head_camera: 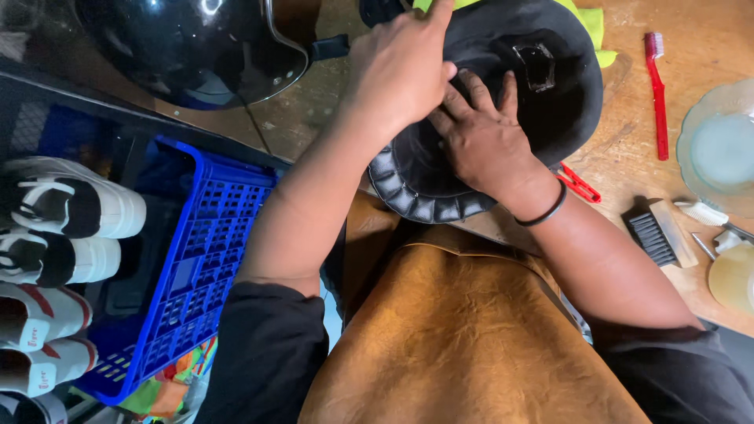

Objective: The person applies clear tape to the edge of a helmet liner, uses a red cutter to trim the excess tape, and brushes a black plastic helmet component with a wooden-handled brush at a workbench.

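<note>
Currently I see my left hand (397,67) gripping the rim of the black padded helmet liner (479,118), which rests on the wooden workbench (628,133) edge above the tan leather apron (463,330). My right hand (479,137) presses flat, fingers spread, inside it.

Looks like a small shoe/gear cleaning or repair workshop, not a home. Scuffed wooden worktop (628,141) is the giveaway: red toothbrush (656,90) lying on it, black scrub brush (656,235) near its front edge, glass dish (719,145) w/ cloudy liquid at the far right. Left of the worktop, a blue plastic crate (212,259) & a row of sneakers (63,259). Tan leather apron (463,338) in front.
</note>
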